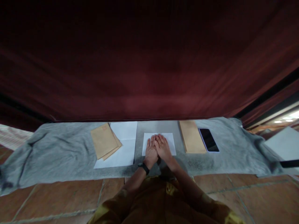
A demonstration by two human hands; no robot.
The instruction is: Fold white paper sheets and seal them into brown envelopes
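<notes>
A white sheet of paper [171,144], wider than it is deep, lies on the grey cloth in front of me. Flat on its middle rests my left hand [151,151], with a dark watch [143,168] on the wrist. My right hand [162,147] lies beside it, its fingers stretched out and partly over the left hand's fingers. Both palms face down, so part of the paper is hidden beneath them. Neither hand grips anything.
To the left, brown envelopes [104,140] lie partly over larger white paper [128,149]. On the right sits a stack of brown envelopes [192,137] next to a phone [209,140]. Grey cloth [70,149] covers the surface, a dark red drape [149,77] hangs behind, and floor tiles [63,196] show below.
</notes>
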